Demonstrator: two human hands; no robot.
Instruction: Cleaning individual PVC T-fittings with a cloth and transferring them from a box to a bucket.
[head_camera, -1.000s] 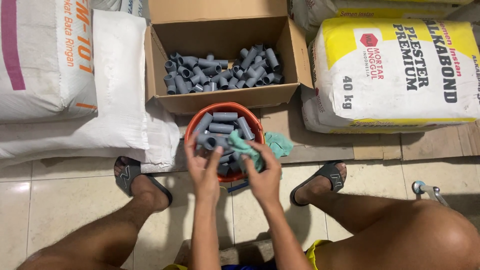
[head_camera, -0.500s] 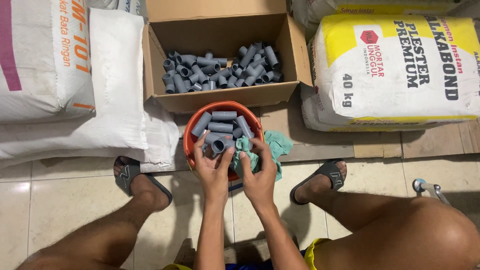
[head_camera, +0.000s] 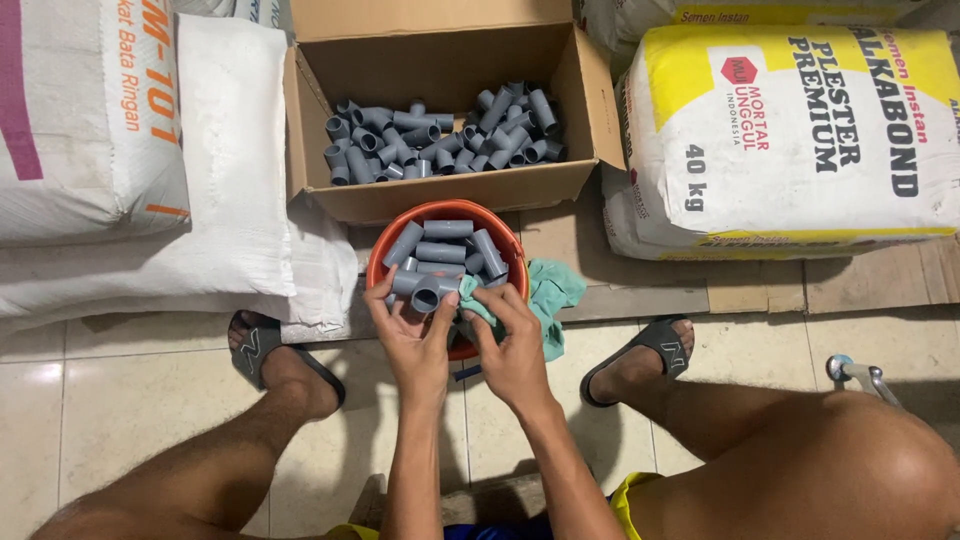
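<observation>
Left hand (head_camera: 415, 340) – fingers curled around a grey pipe fitting (head_camera: 428, 292) over the orange bucket (head_camera: 385, 245); right hand (head_camera: 512, 345) – pinching a green cloth (head_camera: 545, 290) against it.

Left hand (head_camera: 415, 335) and right hand (head_camera: 512, 345) side by side, fingers curled closed, forearms extended forward

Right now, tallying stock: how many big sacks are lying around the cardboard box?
3: a white sack left, another white one beneath it, a yellow-and-white sack right. More may lie behind the cardboard box.
</observation>
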